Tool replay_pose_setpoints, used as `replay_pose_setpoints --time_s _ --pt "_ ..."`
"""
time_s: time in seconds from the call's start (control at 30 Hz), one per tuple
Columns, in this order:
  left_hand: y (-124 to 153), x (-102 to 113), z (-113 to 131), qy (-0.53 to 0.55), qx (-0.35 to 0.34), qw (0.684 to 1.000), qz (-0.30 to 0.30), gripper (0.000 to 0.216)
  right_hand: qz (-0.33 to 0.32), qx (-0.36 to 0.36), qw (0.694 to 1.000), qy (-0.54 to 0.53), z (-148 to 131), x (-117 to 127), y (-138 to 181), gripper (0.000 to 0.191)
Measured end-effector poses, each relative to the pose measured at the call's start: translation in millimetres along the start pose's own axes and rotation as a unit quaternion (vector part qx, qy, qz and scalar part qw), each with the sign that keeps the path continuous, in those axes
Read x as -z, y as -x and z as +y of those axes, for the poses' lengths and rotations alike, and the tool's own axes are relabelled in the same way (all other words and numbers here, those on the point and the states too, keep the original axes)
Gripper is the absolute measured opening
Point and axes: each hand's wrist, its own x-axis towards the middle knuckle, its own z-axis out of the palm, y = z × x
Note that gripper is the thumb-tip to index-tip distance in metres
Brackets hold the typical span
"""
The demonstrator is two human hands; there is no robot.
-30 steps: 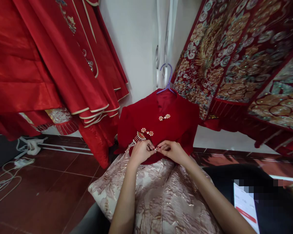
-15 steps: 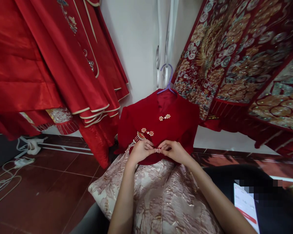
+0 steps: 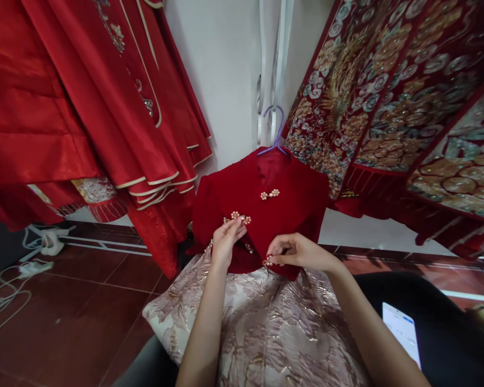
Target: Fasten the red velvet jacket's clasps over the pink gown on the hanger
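A short red velvet jacket point(image 3: 221, 188) hangs on a purple hanger point(image 3: 277, 141), above a pale pink brocade skirt point(image 3: 262, 333) with gold threads. At its neck, a flower-shaped pearl clasp point(image 3: 269, 194) joins the two front edges. My left hand point(image 3: 225, 242) is closed, its fingertips pinching at the middle pearl clasp point(image 3: 247, 220), partly covered by them. Lower down, my right hand point(image 3: 292, 250) pinches the bottom clasp point(image 3: 268, 262) at the right front edge. The front gapes below the middle clasp, where another small pearl piece point(image 3: 249, 248) shows.
Red satin garments point(image 3: 76, 107) hang at the left, embroidered red ones point(image 3: 403, 107) at the right. A phone point(image 3: 402, 333) rests on a dark surface at lower right. White cables point(image 3: 8, 295) lie on the tiled floor near a metal rack bar point(image 3: 105, 244).
My hands were together at the bottom clasp and have moved apart. The left rose to the middle clasp; the right shifted slightly right and down with the bottom clasp, and the front edges opened.
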Motion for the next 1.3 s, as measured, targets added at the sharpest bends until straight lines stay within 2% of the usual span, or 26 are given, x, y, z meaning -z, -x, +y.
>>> replay_pose_setpoints --time_s 0.3,0.5,0.57,0.7,0.73,0.8,0.87,0.97,1.07,1.13,1.2,1.3 --pt "-0.3 -4.6 -4.5 -0.041 -0.05 0.996 0.064 0.035 0.01 0.008 1.0 0.003 -1.2 -8.5 -4.4 0.022" --pt "-1.6 -1.4 -6.1 -0.098 -0.062 0.991 0.07 0.034 0.013 0.025 0.999 0.027 3.9 -16.8 -8.7 0.024" --pt "-1.4 0.1 -6.9 -0.113 -0.062 0.99 0.057 0.037 0.009 0.027 0.999 0.031 4.2 -18.4 -9.6 0.024" --pt "0.1 -1.1 -6.9 -0.176 -0.01 0.984 -0.005 0.043 0.008 0.028 0.999 0.034 0.1 -15.0 -6.6 0.024" --pt "0.1 -3.6 -5.7 -0.2 -0.022 0.979 -0.011 0.041 0.0 0.025 0.999 0.033 -1.3 -12.8 -4.7 0.024" --pt "-0.7 -13.3 -0.7 -0.259 -0.1 0.96 -0.023 0.033 -0.024 0.013 0.999 0.031 -3.2 -7.3 -0.2 0.024" --pt "-2.4 -29.3 8.0 -0.334 -0.204 0.919 -0.059 0.025 -0.042 0.0 0.999 0.035 -3.9 -1.7 4.4 0.023" --pt "-6.6 -59.4 25.4 -0.491 -0.308 0.807 -0.11 0.034 -0.044 -0.011 0.998 0.05 -3.9 4.7 10.2 0.021" --pt "-14.2 -84.0 42.2 -0.661 -0.34 0.662 -0.098 0.031 -0.049 -0.015 0.997 0.061 -5.4 8.9 15.2 0.021" --pt "-21.6 -93.2 51.5 -0.727 -0.336 0.588 -0.114 0.023 -0.056 -0.016 0.996 0.065 -7.3 11.3 18.7 0.022" --pt "-30.2 -97.5 59.4 -0.748 -0.347 0.547 -0.148 0.017 -0.064 -0.024 0.995 0.069 -9.4 13.5 22.4 0.027" --pt "-42.6 -98.9 67.9 -0.728 -0.388 0.532 -0.191 0.013 -0.08 -0.044 0.993 0.073 -10.4 16.7 27.2 0.037"
